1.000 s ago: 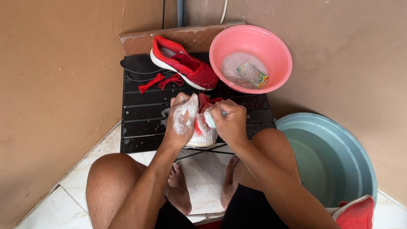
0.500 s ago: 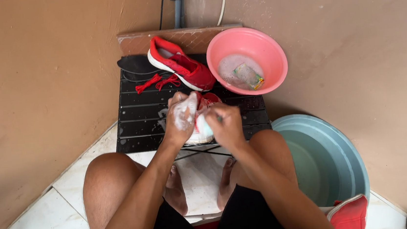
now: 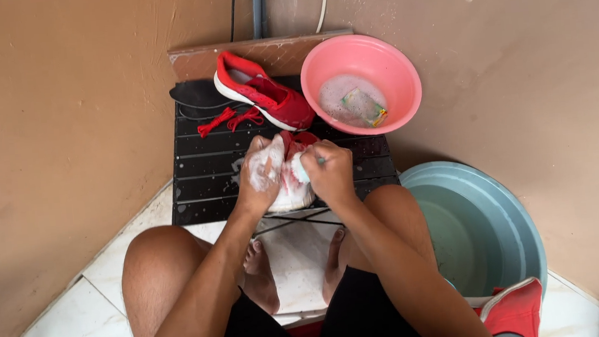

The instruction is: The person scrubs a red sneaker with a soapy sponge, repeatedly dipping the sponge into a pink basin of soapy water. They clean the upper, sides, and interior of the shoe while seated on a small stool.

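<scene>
My left hand (image 3: 262, 173), covered in white suds, grips a soapy red shoe with a white sole (image 3: 293, 191) on a black slatted stand (image 3: 203, 177). My right hand (image 3: 328, 169) is closed around a small brush (image 3: 302, 167) with a light head, pressed against the shoe's upper. A second red shoe (image 3: 264, 92) lies at the back of the stand with loose red laces (image 3: 226, 119) beside it. A dark insole (image 3: 196, 98) lies to its left.
A pink basin (image 3: 399, 73) with sudsy water and a small packet (image 3: 362, 105) sits at the back right. A large teal tub (image 3: 514, 229) stands right of my knee. Brown walls close in on both sides; white tiles lie underfoot. A red item (image 3: 514, 309) is at lower right.
Both hands stay on the soapy shoe with small scrubbing shifts. The view has moved slightly; nothing else has changed place.
</scene>
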